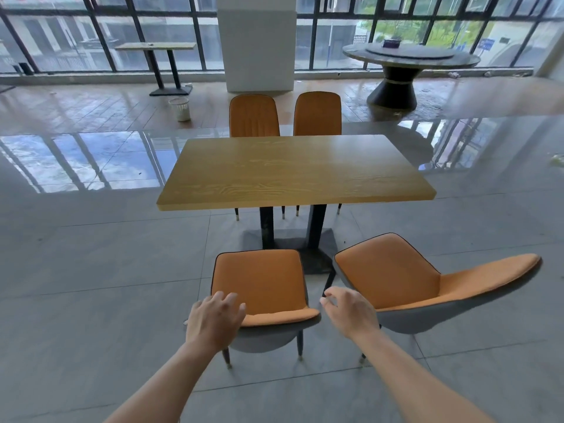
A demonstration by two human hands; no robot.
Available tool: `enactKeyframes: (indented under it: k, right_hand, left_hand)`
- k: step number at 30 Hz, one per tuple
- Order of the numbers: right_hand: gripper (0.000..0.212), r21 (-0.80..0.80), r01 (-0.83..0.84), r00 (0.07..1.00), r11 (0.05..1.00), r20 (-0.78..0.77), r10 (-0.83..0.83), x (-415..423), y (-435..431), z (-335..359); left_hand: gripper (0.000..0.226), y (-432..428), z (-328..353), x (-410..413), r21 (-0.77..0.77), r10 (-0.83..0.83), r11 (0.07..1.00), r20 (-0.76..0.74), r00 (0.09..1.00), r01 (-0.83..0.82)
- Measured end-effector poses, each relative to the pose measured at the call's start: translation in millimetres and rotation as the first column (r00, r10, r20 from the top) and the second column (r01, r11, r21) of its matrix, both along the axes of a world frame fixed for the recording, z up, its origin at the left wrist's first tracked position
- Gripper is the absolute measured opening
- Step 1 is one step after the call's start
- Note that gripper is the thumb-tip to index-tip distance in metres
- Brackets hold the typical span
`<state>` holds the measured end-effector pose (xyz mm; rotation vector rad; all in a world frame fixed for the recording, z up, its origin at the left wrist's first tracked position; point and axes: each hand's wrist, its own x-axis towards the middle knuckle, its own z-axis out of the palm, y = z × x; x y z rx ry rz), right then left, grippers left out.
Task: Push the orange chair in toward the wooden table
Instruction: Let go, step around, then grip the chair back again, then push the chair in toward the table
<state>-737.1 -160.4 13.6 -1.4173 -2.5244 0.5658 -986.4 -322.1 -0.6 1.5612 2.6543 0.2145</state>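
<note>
Orange chair (259, 279): on the tiled floor (91, 270), just short of the wooden surface (293, 172). My left hand (213, 322): fingers spread over its backrest's left end. My right hand (351, 312): fingers loosely apart, beside its right end. 1 neighbouring chair (396, 276): angled away.

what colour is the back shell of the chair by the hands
Grey, with orange upholstery; the chair shows best in the head view.

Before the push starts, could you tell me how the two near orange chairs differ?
The left near chair faces the wooden table squarely; the right near chair is turned at an angle. The left hand is over the left chair's backrest; the right hand hovers between them. Both share orange seats and grey shells.
</note>
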Motion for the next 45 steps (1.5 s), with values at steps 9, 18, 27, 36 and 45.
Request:
enactKeyframes:
  k: [9,18,27,36,45]
  right_hand:
    - [0.024,-0.007,0.006,0.999,1.0,-0.034,-0.006,72.4,39.2,14.9]
    - [0.024,0.026,0.069,0.997,0.997,-0.027,-0.068,123.1,80.1,24.2]
    - [0.026,0.071,0.186,0.981,0.98,0.039,-0.189,156.6,159.7,31.6]
    - [0.029,0.06,0.201,0.975,0.978,0.082,-0.205,182.3,224.8,37.8]
    - [0.032,0.037,0.104,0.983,0.994,0.147,-0.108,257.4,301.6,12.5]
  left_hand:
    - [0.029,43.4,29.2,64.3,0.082,-0.022,0.996,-0.033,0.999,0.024]
    - [0.028,116.4,35.4,120.5,0.178,-0.186,0.967,-0.002,0.982,0.184]
    - [0.033,220.7,38.8,172.5,0.24,-0.344,0.921,0.127,0.93,0.308]
    - [0.034,290.2,38.2,220.9,0.172,-0.389,0.917,0.185,0.902,0.36]
    - [0.037,349.1,25.8,323.5,0.104,-0.308,0.951,0.221,0.925,0.292]
